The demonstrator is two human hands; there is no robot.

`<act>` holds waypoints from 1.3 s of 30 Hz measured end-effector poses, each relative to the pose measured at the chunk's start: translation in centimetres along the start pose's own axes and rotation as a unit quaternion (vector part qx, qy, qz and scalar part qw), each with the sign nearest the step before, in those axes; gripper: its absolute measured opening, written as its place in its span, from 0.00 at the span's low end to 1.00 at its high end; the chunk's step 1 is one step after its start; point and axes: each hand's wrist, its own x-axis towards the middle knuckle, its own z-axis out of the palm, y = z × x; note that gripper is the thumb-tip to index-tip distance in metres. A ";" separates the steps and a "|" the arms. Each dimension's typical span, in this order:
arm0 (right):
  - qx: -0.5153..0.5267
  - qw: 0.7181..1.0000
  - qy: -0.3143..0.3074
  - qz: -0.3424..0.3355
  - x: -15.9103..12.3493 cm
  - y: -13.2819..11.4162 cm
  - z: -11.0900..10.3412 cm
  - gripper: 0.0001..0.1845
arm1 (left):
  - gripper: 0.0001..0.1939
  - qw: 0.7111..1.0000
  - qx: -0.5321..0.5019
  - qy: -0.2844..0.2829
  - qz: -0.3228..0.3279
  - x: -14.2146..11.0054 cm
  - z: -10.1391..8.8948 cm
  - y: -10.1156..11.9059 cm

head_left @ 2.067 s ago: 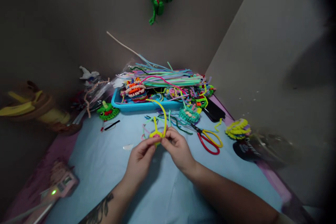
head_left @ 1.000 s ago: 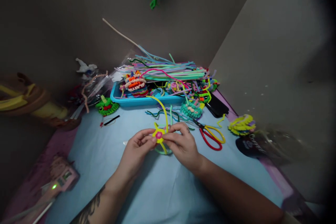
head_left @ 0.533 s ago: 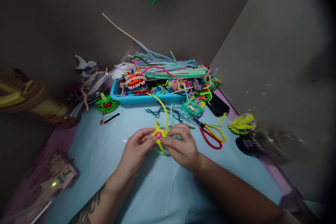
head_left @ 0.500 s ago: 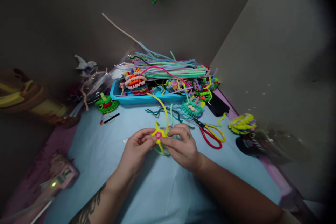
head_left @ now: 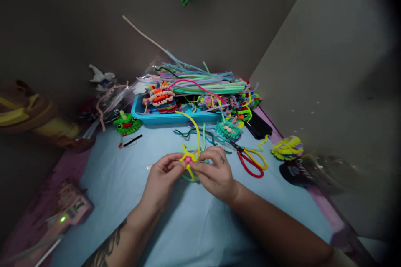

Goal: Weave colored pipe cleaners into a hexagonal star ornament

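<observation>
Between my two hands is a small pipe-cleaner piece, yellow around a pink centre, with pale green strands below it. My left hand pinches its left side between thumb and fingers. On the opposite side my right hand is closed on the yellow edge, fingertips together. A long yellow pipe cleaner rises from the piece and curves up toward the tray. Scissors with red and yellow handles lie just right of my right hand. Loose green and blue pipe cleaners lie beyond my fingers.
A blue tray at the back holds pipe-cleaner bundles and finished pieces. A green frog-like figure sits left of it. At right are a black phone, a yellow fuzzy piece and a dark cup. A pink power strip lies front left.
The yellow-and-pink piece has tilted slightly in my fingers, and its short yellow end now points more up and left. Both hands keep their hold in nearly the same place.
</observation>
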 end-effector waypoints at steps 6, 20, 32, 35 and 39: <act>0.042 0.996 0.033 0.066 0.1 0.4 0.1 0.12 | 0.17 0.999 0.033 0.005 0.020 0.1 -0.5 0.2; 0.296 0.885 -0.039 0.357 0.7 0.3 0.5 0.08 | 0.13 0.943 0.254 -0.049 0.209 -0.3 -1.2 0.6; 0.420 0.783 -0.075 0.453 0.6 -0.5 0.6 0.13 | 0.08 0.780 0.410 -0.036 0.470 -0.4 -1.4 1.2; 0.449 0.742 -0.052 0.494 0.6 -0.8 0.8 0.19 | 0.08 0.774 0.418 -0.030 0.475 -0.4 -1.4 1.0; 0.461 0.721 -0.041 0.516 0.7 -1.0 0.9 0.20 | 0.08 0.775 0.424 -0.015 0.469 -0.5 -1.3 0.6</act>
